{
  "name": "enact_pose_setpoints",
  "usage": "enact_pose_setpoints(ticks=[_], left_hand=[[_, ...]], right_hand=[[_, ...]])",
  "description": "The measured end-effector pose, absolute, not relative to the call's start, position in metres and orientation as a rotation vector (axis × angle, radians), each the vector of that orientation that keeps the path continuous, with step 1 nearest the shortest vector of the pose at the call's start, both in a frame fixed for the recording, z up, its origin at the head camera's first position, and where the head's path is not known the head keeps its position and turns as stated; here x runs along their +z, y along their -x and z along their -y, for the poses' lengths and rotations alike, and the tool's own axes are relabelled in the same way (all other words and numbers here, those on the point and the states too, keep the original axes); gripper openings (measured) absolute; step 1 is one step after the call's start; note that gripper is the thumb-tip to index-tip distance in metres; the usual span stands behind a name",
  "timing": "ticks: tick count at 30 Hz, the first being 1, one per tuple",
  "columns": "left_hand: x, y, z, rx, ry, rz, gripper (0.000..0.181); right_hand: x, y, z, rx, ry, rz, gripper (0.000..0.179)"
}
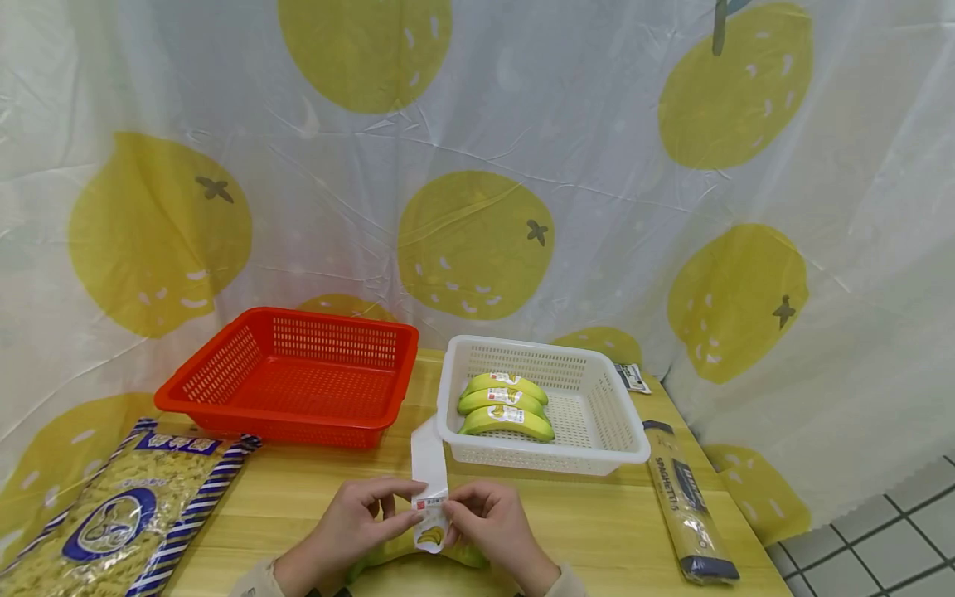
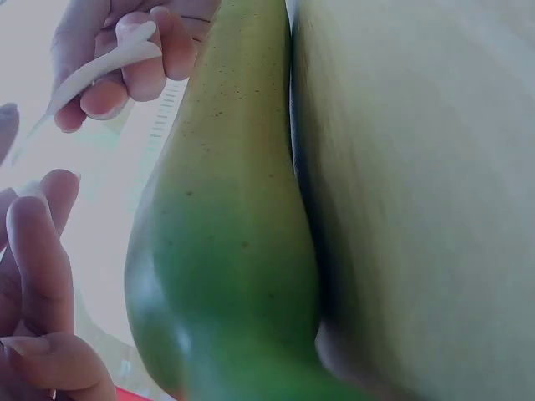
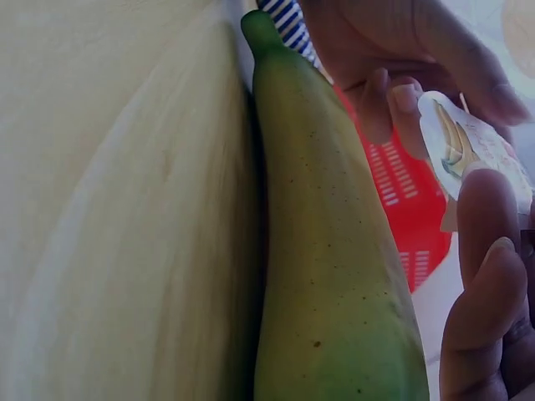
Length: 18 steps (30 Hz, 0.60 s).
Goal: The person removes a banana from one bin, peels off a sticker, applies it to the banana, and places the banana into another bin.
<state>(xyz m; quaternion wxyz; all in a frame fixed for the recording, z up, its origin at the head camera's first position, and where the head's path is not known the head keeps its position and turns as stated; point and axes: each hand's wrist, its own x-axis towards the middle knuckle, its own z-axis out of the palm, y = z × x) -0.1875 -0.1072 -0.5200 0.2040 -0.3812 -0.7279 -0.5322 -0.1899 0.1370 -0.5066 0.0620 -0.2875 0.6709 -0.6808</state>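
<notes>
A white strip of labels (image 1: 428, 464) runs from the white basket's front edge down to my hands. At its near end is a banana-picture sticker (image 1: 430, 531), its near part tilted up. My right hand (image 1: 492, 522) pinches the sticker's right edge between thumb and finger. From the other side, my left hand (image 1: 354, 518) holds the strip with index finger and thumb. Below both hands a yellow-green banana (image 1: 391, 549) lies crosswise on the table; its speckled skin fills much of the left wrist view (image 2: 226, 209). The hands partly hide it.
A white basket (image 1: 548, 456) holds several labelled bananas (image 1: 507, 421). Left of it stands a red basket (image 1: 298, 424). A pasta bag (image 1: 123, 514) lies at the left, a spaghetti pack (image 1: 682, 506) near the table's right edge. A printed curtain (image 1: 597, 215) hangs behind.
</notes>
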Motion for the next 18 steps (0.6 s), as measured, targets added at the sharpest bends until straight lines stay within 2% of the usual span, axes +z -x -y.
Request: enact_pose_setpoints(ticks=[10, 18], left_hand=[[-0.5189, 0.1859, 0.1057, -1.481, 1.009, 2.087, 0.025], [-0.5213, 0.1879, 0.1059, -1.469, 1.050, 2.064, 0.027]], right_hand=[[-0.5088, 0.1888, -0.1368, -2.057, 0.866, -1.995, 0.018], [-0.5084, 0.1905, -0.1373, -2.070, 0.830, -1.943, 0.026]])
